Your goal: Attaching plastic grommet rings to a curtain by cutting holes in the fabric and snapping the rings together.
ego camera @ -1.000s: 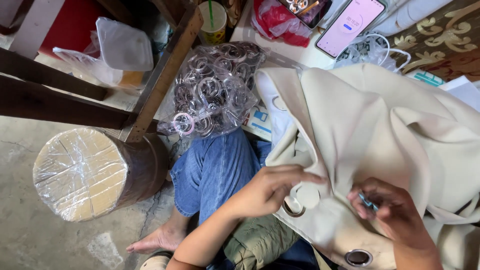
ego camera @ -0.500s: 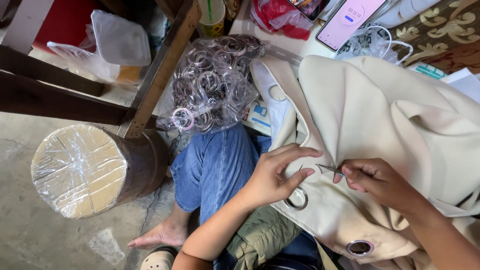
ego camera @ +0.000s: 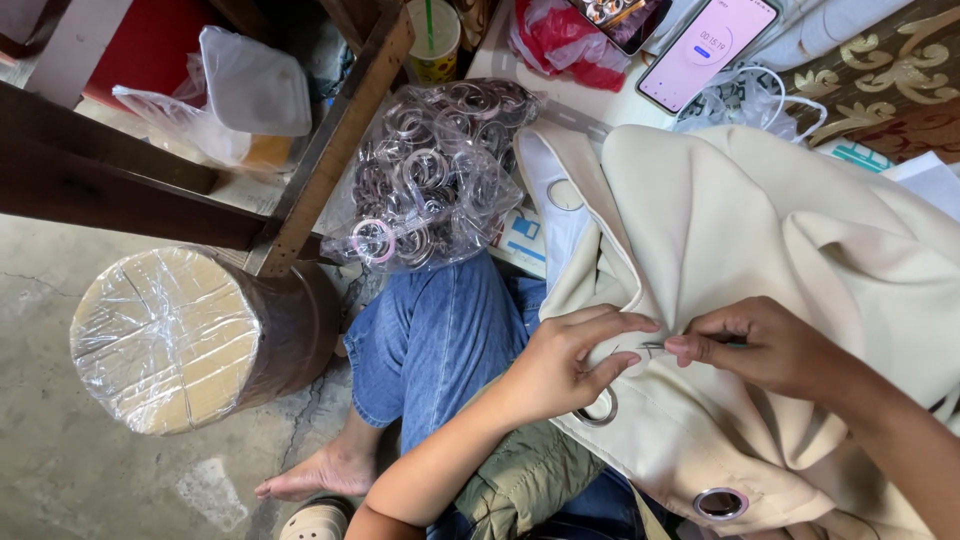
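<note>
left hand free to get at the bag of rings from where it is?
Probably yes. The left hand pinches the cream curtain fabric by a grommet, so it must let go first. The clear bag of rings lies just beyond the denim-clad knee, with nothing between them.

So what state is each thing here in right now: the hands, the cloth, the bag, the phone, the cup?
Left hand: pinching the cream fabric beside a metal eyelet ring.
Right hand: gripping a thin metal tool against the fabric.
Cream fabric: bunched over the lap, eyelets fitted.
Plastic bag of rings: full, lying on the knee.
Phone: screen lit.
Cup: upright, straw in.
</note>
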